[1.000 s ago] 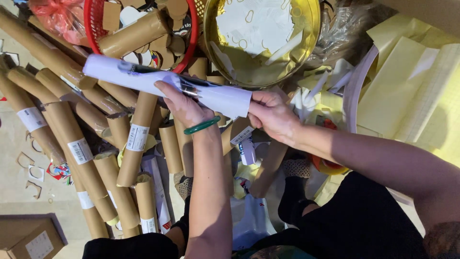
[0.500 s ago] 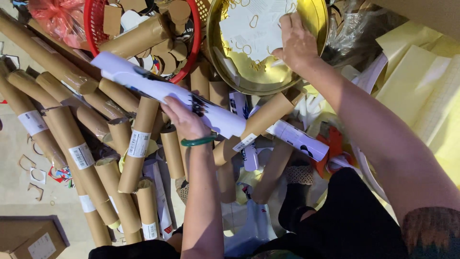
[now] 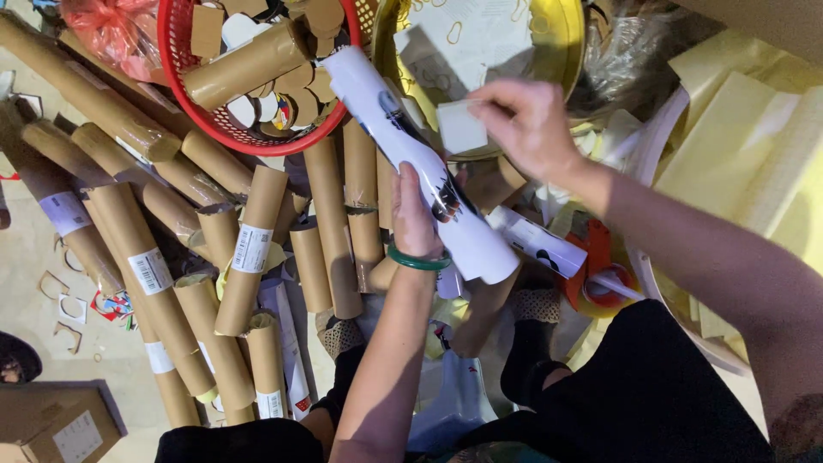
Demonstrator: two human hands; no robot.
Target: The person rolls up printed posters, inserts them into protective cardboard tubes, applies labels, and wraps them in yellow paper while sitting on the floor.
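A: How far along is the rolling job, would you say?

B: Partway, by my reading. The white printed poster roll [image 3: 420,163] is already rolled into a tight tube, so that part looks done. Nothing binds it that I can see; I'd judge fastening is what is left.

A: Where is the roll?

B: Held up over the heap of brown cardboard tubes [image 3: 231,249], slanting from the rim of the red basket [image 3: 184,103] at far left down toward the person's lap at near right. A second, shorter white roll [image 3: 540,244] lies just beyond it to the right, beside an orange tape dispenser [image 3: 596,274].

A: And the hands?

B: The left hand [image 3: 416,219], a green bangle [image 3: 418,260] at its wrist, comes up from below with the forearm almost straight; its grip is closed around the middle of the poster roll. The right hand [image 3: 527,124] reaches in from the right, arm bent across the lap, fingers pinched together on a small pale square slip of paper [image 3: 461,127], just in front of the gold metal bowl [image 3: 561,51] that holds more paper slips and rubber bands.

A: Does the slip touch the roll?

B: No, it is near but apart.
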